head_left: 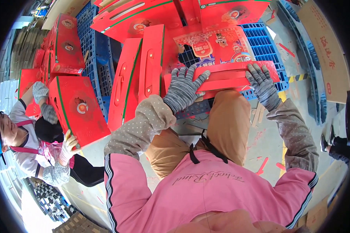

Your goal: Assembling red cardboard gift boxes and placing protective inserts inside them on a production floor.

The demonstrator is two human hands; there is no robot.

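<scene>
A red gift carton (226,77) stands just ahead of my knees, its narrow top with a handle strip facing up. My left hand (182,87), in a grey striped knit glove, lies over the carton's left end with fingers stretched and thumb apart. Over the right end rests my right hand (262,83), gloved alike, its fingers extended across the top edge. Neither hand is closed around anything visible; the undersides of both palms are hidden. Left of my left hand stand two narrow red cartons, a nearer one (151,62) and another (124,81).
More red cartons (144,21) crowd the far side, on a blue plastic pallet (260,37). At left a co-worker's gloved hand (68,145) touches a large red carton (79,108). A brown cardboard box (326,50) stands at right. Red scraps (262,166) litter the floor.
</scene>
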